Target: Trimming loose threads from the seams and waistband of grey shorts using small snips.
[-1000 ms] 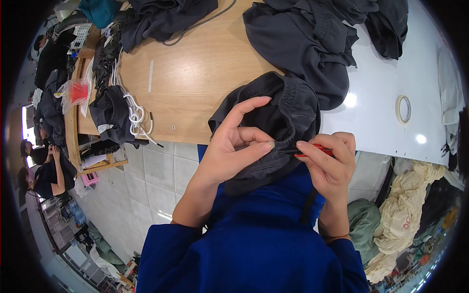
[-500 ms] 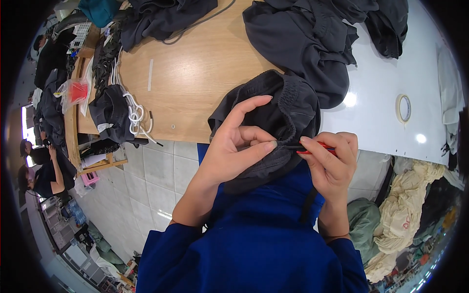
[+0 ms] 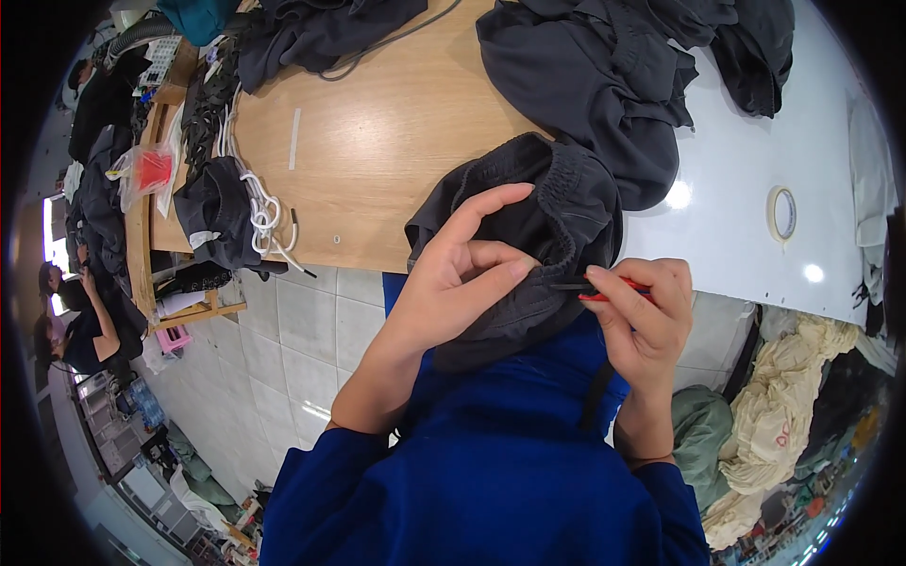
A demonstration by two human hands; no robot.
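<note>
A dark grey garment (image 3: 491,325) with a gathered elastic waistband (image 3: 563,212) lies bunched over my lap and the table's front edge. My left hand (image 3: 444,274) pinches the waistband's near edge between thumb and a bent finger, while its index finger stretches over the opening. My right hand (image 3: 646,307) is closed around what look like small red-handled thread snips (image 3: 637,286). Their narrow dark tip points left at the fabric, just right of my left thumb. Whether the tip touches the cloth, I cannot tell.
More dark garments (image 3: 585,94) lie across the wooden table (image 3: 377,132) and the white one. A tape roll (image 3: 781,213) rests at right. White cords (image 3: 264,212) hang by a dark piece at left. Cream cloth (image 3: 779,406) is heaped at lower right; a co-worker (image 3: 90,316) sits far left.
The tip of the snips has drawn slightly right, away from my left thumb. My left hand keeps its pinch on the garment, and the view has shifted a little.
</note>
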